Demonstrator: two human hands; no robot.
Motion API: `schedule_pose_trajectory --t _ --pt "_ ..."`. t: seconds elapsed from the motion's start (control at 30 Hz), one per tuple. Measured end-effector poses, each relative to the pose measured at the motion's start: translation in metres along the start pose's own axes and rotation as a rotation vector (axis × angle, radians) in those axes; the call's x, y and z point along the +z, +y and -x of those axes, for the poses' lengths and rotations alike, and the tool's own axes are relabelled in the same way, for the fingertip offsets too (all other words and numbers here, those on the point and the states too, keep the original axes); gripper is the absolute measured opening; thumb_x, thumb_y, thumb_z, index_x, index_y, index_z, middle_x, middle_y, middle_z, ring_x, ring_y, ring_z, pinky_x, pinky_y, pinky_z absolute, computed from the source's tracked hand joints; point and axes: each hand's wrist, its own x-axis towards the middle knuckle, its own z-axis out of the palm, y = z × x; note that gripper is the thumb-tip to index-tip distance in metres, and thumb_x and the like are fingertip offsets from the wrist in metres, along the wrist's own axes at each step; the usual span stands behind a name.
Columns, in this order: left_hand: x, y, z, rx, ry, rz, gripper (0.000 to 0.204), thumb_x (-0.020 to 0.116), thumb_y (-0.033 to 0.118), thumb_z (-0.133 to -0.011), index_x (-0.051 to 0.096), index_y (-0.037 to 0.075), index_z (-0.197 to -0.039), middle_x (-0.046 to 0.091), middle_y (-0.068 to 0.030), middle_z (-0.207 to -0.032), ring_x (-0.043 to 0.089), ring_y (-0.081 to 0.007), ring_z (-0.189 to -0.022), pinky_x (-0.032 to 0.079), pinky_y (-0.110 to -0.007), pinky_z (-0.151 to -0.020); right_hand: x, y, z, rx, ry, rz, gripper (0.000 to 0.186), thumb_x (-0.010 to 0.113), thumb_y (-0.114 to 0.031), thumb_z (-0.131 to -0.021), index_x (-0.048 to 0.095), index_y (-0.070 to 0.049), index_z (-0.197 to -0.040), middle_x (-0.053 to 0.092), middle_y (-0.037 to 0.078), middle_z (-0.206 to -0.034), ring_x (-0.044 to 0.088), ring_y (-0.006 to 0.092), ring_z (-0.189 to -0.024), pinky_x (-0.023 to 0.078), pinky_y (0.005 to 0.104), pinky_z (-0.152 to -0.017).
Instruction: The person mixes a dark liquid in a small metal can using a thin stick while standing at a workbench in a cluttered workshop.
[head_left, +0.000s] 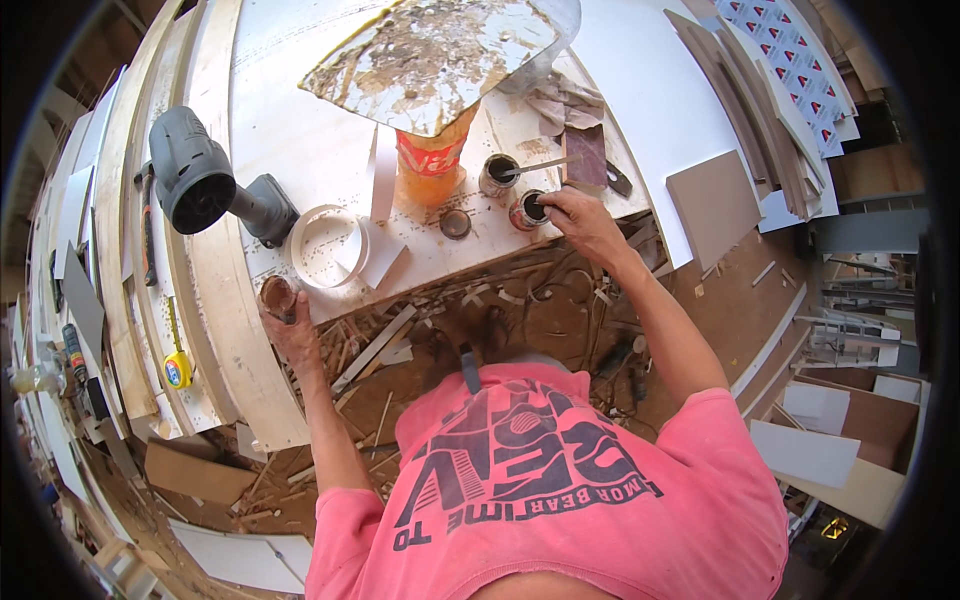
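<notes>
At the near left edge of the worktable, my left hand (292, 335) is wrapped round a small brown-stained cup (277, 297). My right hand (585, 225) is closed, its fingertips pinching at the rim of a small can (526, 214) with dark contents. Behind that stands a second small can (496, 181), also dark inside, with a flat stick (542, 165) lying across its mouth. A small round lid (455, 224) lies to their left. Farther back is a plastic bottle (432, 178) with orange-brown contents and a red label, partly covered by a stained sheet (430, 60).
A white tape-like roll (325, 245) and a grey cordless tool (195, 180) stand on the left. Nearby lie a tape measure (178, 368) and a hammer (148, 225). Brown boards (714, 207) are at the right; wood scraps litter the floor below the table edge.
</notes>
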Motion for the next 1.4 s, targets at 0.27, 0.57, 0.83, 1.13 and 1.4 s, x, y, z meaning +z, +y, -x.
schedule_pose_trajectory --t 0.27,0.57,0.83,1.13,1.4 --pt "-0.011 0.037 0.048 -0.062 0.172 -0.062 0.069 0.075 0.030 -0.082 0.042 -0.002 -0.133 0.047 -0.0177 -0.134 0.046 -0.0308 -0.124 0.037 -0.042 -0.101 -0.009 0.015 -0.005 -0.114 0.002 0.034 0.018 0.060 -0.010 -0.087 0.065 -0.002 -0.102 0.060 0.015 -0.088 0.061 0.0331 -0.084 0.049 0.0404 -0.075" --pt "0.159 0.206 0.119 0.308 -0.517 0.190 0.076 0.075 0.023 -0.076 0.038 0.005 -0.139 0.047 -0.0185 -0.131 0.042 -0.0373 -0.125 0.032 -0.042 -0.109 -0.010 0.032 -0.023 -0.271 -0.207 -0.009 0.016 0.059 -0.011 -0.088 0.064 -0.003 -0.102 0.059 0.014 -0.090 0.061 0.0337 -0.084 0.049 0.0404 -0.074" --pt "0.219 0.227 0.116 0.413 -0.420 0.104 0.064 0.073 0.017 -0.073 0.044 0.006 -0.128 0.054 -0.0169 -0.115 0.050 -0.0361 -0.110 0.040 -0.045 -0.095 -0.024 0.040 -0.004 -0.237 -0.241 -0.054 0.015 0.058 -0.010 -0.089 0.063 -0.002 -0.101 0.059 0.015 -0.088 0.061 0.0336 -0.084 0.048 0.0403 -0.072" --pt "0.202 0.246 0.124 0.490 -0.526 0.330 0.067 0.076 0.007 -0.069 0.044 0.005 -0.128 0.057 -0.0188 -0.118 0.054 -0.0368 -0.110 0.042 -0.046 -0.093 -0.042 0.023 0.035 -0.199 -0.186 -0.155 0.016 0.057 -0.008 -0.090 0.062 -0.001 -0.104 0.059 0.016 -0.090 0.060 0.0340 -0.083 0.048 0.0387 -0.073" --pt "0.175 0.257 0.116 0.697 -0.636 0.366 0.071 0.076 0.006 -0.068 0.044 0.006 -0.132 0.054 -0.0188 -0.128 0.053 -0.0359 -0.117 0.041 -0.042 -0.099 -0.060 -0.021 0.076 -0.065 -0.023 -0.214 0.017 0.056 -0.006 -0.090 0.062 0.000 -0.105 0.061 0.015 -0.091 0.062 0.0324 -0.085 0.049 0.0368 -0.074"
